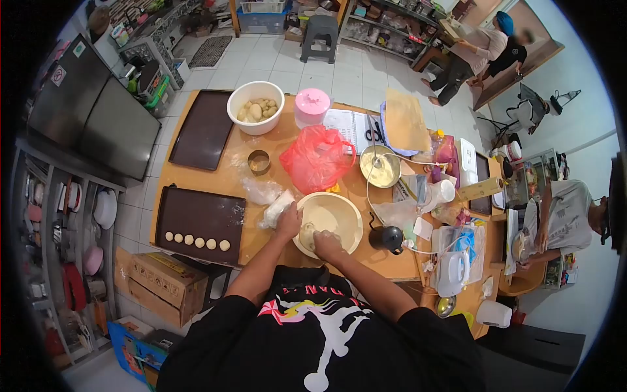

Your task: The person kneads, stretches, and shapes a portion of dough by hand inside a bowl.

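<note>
A cream-coloured bowl [347,215] stands at the table's near edge, right in front of me. My left hand [288,223] is closed at its left rim, beside a crumpled plastic bag [277,210] with white contents. Inside the bowl, my right hand [328,245] is closed on a lump of pale dough [307,233], its fingers partly hidden. On the dark baking tray [199,212] to the left, several small round dough balls [200,242] lie in a row. A round metal cutter [258,163] sits behind that tray.
A white tub [235,104] of pale lumps and a pink-lidded container [312,108] stand at the back. A red plastic bag [318,160] lies mid-table. To the right are a mixing bowl [364,176] and a dark jug [385,239]. A co-worker [565,215] stands far right.
</note>
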Demonstrator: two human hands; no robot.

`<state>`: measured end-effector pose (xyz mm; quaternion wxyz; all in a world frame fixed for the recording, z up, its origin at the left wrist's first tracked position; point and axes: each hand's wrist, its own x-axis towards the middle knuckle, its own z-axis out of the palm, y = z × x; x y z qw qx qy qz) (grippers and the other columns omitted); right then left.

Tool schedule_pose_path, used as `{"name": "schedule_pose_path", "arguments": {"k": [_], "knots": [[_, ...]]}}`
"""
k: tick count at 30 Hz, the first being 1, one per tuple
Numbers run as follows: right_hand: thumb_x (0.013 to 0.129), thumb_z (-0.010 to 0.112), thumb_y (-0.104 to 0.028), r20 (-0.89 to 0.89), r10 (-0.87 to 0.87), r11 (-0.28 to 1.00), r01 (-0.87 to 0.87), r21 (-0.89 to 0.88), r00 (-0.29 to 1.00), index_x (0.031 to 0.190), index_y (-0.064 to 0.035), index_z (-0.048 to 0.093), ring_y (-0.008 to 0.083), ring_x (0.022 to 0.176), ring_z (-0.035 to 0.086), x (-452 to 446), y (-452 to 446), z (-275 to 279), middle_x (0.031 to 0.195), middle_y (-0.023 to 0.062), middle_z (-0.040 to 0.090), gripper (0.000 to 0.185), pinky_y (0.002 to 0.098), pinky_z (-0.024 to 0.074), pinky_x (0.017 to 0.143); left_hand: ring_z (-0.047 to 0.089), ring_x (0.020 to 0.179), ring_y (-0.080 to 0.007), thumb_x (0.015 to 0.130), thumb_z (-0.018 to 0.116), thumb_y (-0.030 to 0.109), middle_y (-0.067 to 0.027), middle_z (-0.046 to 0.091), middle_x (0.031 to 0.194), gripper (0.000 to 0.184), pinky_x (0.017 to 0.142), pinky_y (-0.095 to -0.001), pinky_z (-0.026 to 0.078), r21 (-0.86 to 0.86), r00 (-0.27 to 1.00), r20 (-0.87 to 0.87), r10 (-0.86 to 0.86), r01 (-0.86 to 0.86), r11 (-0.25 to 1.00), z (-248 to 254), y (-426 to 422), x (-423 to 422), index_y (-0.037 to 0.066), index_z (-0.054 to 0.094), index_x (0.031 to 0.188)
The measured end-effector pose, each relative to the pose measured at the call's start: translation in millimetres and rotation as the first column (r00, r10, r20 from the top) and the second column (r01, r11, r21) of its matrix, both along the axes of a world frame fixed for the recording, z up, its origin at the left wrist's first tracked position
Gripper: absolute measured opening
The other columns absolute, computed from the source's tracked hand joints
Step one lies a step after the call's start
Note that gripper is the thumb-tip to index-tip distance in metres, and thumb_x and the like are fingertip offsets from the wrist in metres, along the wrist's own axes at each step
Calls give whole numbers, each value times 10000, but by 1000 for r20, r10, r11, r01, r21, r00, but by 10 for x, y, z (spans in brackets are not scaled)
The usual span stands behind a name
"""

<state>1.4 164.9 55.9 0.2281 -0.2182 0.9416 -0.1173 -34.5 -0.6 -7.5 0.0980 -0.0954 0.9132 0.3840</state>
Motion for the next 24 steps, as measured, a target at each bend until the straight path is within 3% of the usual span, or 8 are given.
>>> {"name": "schedule_pose_path", "arguments": {"k": [8, 12, 15, 16, 19, 20, 22, 24], "knots": [[853, 536, -267, 180, -254, 965, 237, 113, 950, 962, -8, 690, 386, 946, 660, -286, -241, -368, 993, 242, 672, 320, 476, 513, 836, 584, 823, -515, 962, 454, 298, -310, 620, 854, 284, 742, -594, 441, 4, 1000, 5, -26, 26, 1000, 30, -25, 7, 31, 464, 1058], [876, 514, -315, 340, -296, 955, 270, 123, 892, 974, 7, 691, 379, 964, 659, -542, -272, -130, 1010, 241, 672, 381, 477, 506, 857, 586, 825, -510, 964, 451, 300, -304, 624, 860, 285, 745, -588, 445, -3, 999, 4, -32, 32, 999, 90, -13, 19, 35, 467, 1068], [864, 521, -267, 224, -351, 935, 329, 131, 909, 1022, -36, 697, 349, 1000, 656, -394, -309, -394, 1052, 224, 668, 331, 453, 510, 864, 587, 839, -506, 965, 447, 304, -299, 627, 877, 291, 754, -585, 446, -9, 999, 2, -33, 33, 999, 118, -30, 37, 36, 469, 1078], [869, 535, -366, 204, -361, 932, 356, 59, 910, 966, 7, 699, 378, 925, 667, -365, -273, -489, 979, 250, 674, 419, 468, 506, 849, 588, 846, -505, 965, 445, 305, -297, 629, 884, 293, 758, -585, 446, -6, 999, 0, -32, 32, 999, 107, -23, 27, 37, 470, 1081], [912, 517, -355, 502, -198, 979, 143, 147, 842, 1058, -11, 655, 320, 984, 650, -589, -139, -753, 1053, 204, 664, 399, 468, 496, 873, 590, 871, -496, 966, 438, 313, -291, 631, 908, 304, 769, -580, 447, -21, 999, 7, -39, 40, 999, 31, -27, 9, 38, 468, 1095], [930, 500, -337, 733, -266, 921, 390, 2, 626, 1101, -19, 621, 293, 1010, 634, -546, -20, -764, 1085, 183, 647, 380, 462, 492, 879, 590, 875, -493, 966, 438, 314, -290, 631, 911, 307, 772, -579, 448, -17, 999, 3, -41, 41, 999, -3, -25, 25, 39, 467, 1099], [968, 468, -302, 993, -70, 555, 831, -38, 92, 1186, -36, 552, 241, 1063, 601, -436, 221, -657, 1148, 143, 614, 354, 451, 485, 890, 592, 884, -487, 964, 439, 318, -288, 632, 917, 313, 777, -577, 449, -10, 999, -11, -46, 46, 999, -57, -29, 3, 40, 464, 1106], [964, 464, -223, 1000, 19, 463, 886, -29, 22, 1273, -58, 482, 213, 1137, 548, -316, 311, -586, 1225, 107, 557, 350, 455, 472, 901, 595, 881, -483, 962, 441, 319, -287, 632, 915, 317, 778, -577, 449, -3, 997, -49, -66, 66, 998, -91, -39, 0, 41, 462, 1112]]}}
